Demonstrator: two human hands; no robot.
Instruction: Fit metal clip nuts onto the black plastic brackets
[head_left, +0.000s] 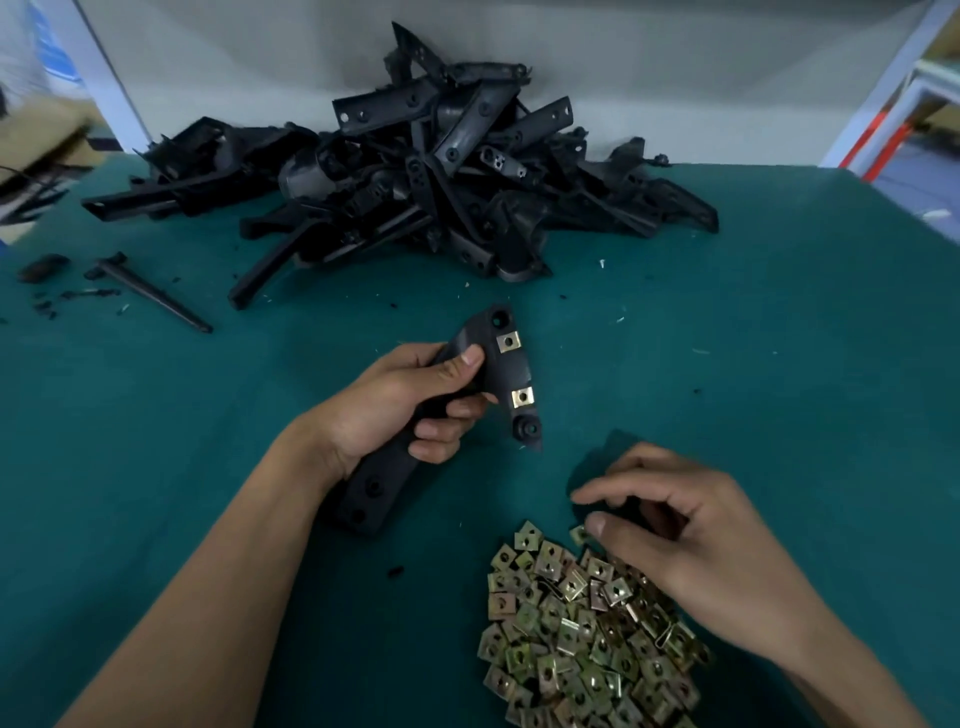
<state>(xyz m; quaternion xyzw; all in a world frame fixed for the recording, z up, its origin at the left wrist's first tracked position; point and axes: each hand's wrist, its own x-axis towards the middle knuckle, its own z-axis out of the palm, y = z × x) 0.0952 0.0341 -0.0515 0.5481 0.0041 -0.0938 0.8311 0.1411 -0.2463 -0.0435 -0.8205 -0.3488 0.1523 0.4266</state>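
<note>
Bracket (498, 374) is gripped at its middle by the left hand (395, 405), above the green table (779, 364), with 2 nuts already on its edge. The right hand (691, 540) hovers with loosely curled fingers at the top of the nut pile (587, 634); whether it pinches 1, I cannot tell. It is best to take a single nut, open side toward the bracket edge.

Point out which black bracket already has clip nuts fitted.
The bracket gripped in the left hand: two brass-coloured clip nuts sit on its edge. Those in the heap behind show none.
</note>
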